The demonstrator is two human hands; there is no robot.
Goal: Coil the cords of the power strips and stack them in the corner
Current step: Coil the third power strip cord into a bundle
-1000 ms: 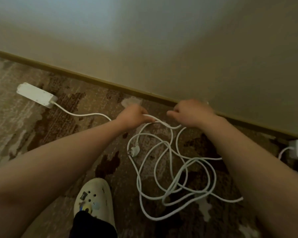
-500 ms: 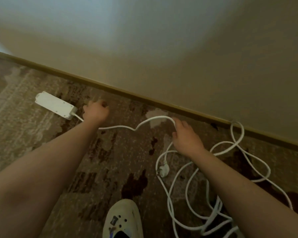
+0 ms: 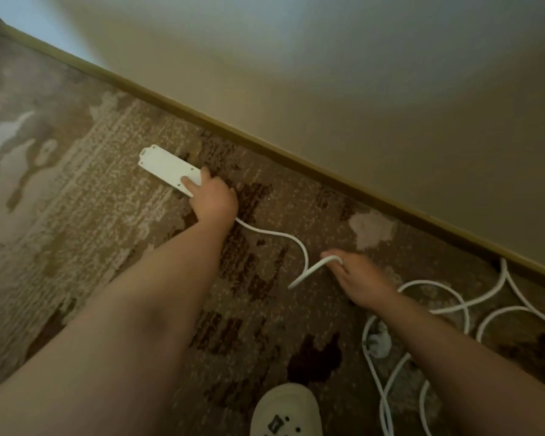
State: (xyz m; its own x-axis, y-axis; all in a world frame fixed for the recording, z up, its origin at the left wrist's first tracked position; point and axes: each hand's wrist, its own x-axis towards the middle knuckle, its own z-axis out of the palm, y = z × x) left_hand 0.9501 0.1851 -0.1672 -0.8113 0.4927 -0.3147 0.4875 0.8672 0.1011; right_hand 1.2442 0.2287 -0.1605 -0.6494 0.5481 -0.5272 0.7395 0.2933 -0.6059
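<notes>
A white power strip point(image 3: 167, 168) lies on the patterned carpet near the wall. My left hand point(image 3: 213, 199) grips its near end, thumb on top and fingers round the far side. Its white cord point(image 3: 277, 236) runs from under that hand in a curve to my right hand point(image 3: 357, 278), which holds a bend of it between the fingers. Behind my right forearm the cord spreads in loose loops point(image 3: 447, 297) on the carpet, and the white plug point(image 3: 379, 343) lies among them.
The wall and its olive baseboard point(image 3: 296, 158) run diagonally from upper left to right. A pale clog on a foot point(image 3: 286, 410) stands at the bottom centre. Brown and beige carpet point(image 3: 60, 215) stretches to the left.
My left hand slid along the cord to the power strip and took hold of its end. My right hand stayed on the cord. The view swung left, away from the tangle.
</notes>
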